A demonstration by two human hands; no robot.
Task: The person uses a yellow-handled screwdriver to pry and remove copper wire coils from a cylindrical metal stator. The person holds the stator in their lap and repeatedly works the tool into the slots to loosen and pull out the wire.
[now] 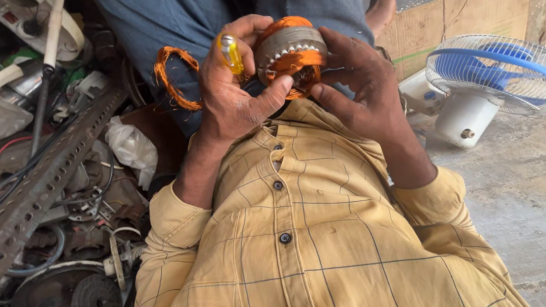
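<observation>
The motor stator (pixel 291 56), wound with copper wire, sits up near the chest, clasped from both sides. The left hand (pixel 235 93) curls around it and a yellow-handled screwdriver (pixel 232 54); the right hand (pixel 360 82) grips its right rim. A loose copper coil (pixel 172 78) hangs left. Farther right stands a blue-bladed table fan (pixel 497 78).

Wore a mustard-yellow shirt (pixel 337 246) with a thin dark windowpane check. Closed down the front with small dark round buttons (pixel 285 237), set on a stitched placket. Had long sleeves, pushed back and bunched above the wrists, so the cuffs (pixel 176 221) made thick folds. Covered the legs with grey-blue trousers (pixel 167 10) of plain cloth. Left hand (pixel 235 93) and right hand (pixel 366 82) bare, without gloves or rings.
</observation>
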